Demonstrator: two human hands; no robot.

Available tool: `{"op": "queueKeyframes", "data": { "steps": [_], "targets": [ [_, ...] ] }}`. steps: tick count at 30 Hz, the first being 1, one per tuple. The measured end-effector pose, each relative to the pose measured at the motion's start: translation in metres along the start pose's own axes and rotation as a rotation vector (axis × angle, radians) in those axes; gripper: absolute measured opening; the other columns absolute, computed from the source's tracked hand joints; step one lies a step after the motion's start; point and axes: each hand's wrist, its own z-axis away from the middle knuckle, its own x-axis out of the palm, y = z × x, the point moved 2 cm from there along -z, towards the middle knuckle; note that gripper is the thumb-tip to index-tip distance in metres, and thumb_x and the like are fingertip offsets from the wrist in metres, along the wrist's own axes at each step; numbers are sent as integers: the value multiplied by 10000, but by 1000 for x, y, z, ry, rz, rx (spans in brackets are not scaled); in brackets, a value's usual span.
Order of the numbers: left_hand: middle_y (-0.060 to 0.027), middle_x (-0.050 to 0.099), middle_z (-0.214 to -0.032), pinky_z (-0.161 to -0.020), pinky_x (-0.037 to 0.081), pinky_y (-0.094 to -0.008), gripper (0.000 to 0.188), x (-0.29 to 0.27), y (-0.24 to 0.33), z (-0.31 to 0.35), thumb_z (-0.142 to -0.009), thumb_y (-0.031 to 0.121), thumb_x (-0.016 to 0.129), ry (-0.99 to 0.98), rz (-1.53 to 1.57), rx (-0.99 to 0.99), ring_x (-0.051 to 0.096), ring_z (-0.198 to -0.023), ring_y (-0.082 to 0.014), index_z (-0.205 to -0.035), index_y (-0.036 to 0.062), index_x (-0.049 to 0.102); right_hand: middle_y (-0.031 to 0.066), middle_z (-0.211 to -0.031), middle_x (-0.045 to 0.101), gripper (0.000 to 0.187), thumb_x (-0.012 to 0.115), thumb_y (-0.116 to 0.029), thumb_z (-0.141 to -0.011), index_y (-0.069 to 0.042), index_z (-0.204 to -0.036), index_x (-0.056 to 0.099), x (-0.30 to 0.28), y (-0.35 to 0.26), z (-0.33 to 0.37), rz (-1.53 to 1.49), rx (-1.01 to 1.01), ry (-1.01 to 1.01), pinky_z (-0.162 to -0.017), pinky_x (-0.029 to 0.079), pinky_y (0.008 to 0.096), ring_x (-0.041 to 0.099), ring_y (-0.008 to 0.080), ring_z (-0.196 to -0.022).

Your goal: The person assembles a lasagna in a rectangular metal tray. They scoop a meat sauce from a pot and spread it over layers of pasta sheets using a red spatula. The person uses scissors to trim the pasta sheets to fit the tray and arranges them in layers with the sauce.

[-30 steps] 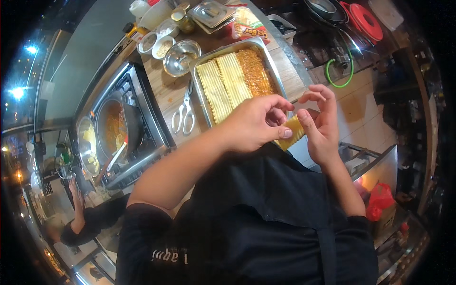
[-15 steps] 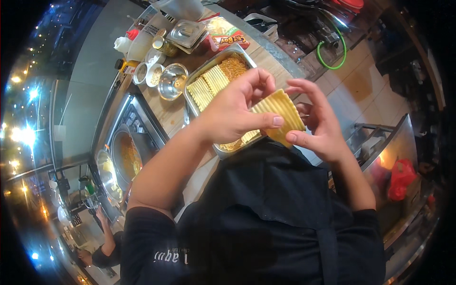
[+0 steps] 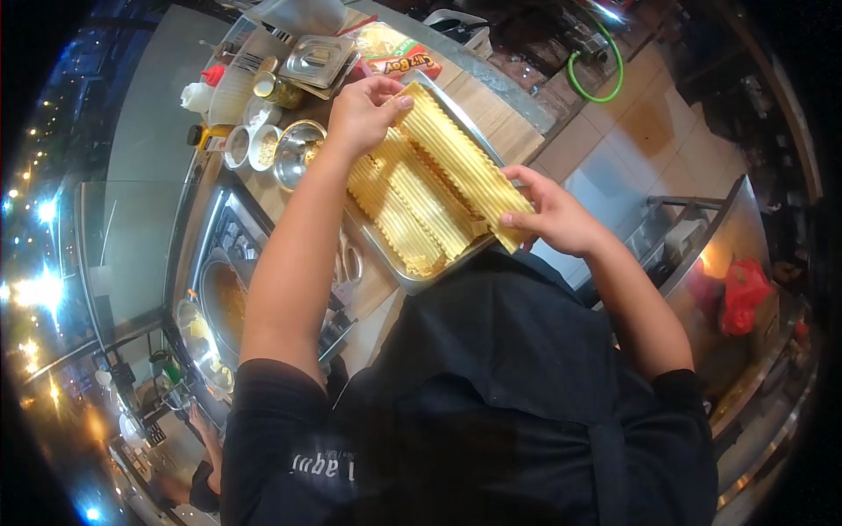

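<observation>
A long ridged lasagna sheet [image 3: 458, 165] stretches between my hands above a rectangular metal baking tray [image 3: 386, 254]. My left hand [image 3: 364, 118] pinches its far end between thumb and fingers. At the near right end, my right hand [image 3: 553, 212] grips the sheet with the thumb on top and fingers underneath. Other lasagna sheets [image 3: 399, 197] lie side by side in the tray, covering most of what shows of it. Between them and the held sheet, a narrow strip of brownish filling is visible. The held sheet hides the tray's right part.
Left of the tray are a metal bowl [image 3: 298, 154], small cups [image 3: 265, 145], a jar [image 3: 279, 89] and scissors [image 3: 349, 263]. Beyond it sit a lidded steel container [image 3: 320, 60] and a red-and-yellow packet [image 3: 399, 54]. A pan of sauce [image 3: 226, 294] stands farther left, near another person's arm [image 3: 207, 438].
My hands have spread apart, the left moving away and leftward. The lasagna sheet, earlier held tilted between close hands, now extends lengthwise over the tray's right side.
</observation>
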Motion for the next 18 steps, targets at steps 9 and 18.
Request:
{"op": "queueKeyframes", "data": {
  "steps": [9, 18],
  "targets": [
    [-89, 835, -1098, -866, 635, -499, 296, 30, -4, 4, -959, 382, 906, 250, -612, 127, 807, -1006, -387, -1135, 167, 805, 140, -929, 789, 456, 795, -151, -1033, -135, -1477, 692, 27, 3, -20, 330, -50, 407, -711, 627, 368, 768, 191, -707],
    [-63, 780, -1084, -834, 610, -454, 306, 8, -11, 35, -959, 339, 910, 477, -510, 354, 765, -944, -294, -1170, 152, 790, 136, -1047, 855, 359, 839, -128, -940, -46, -1289, 812, 26, 19, -18, 298, -37, 347, -828, 615, 332, 828, 200, -934]
  ]
}}
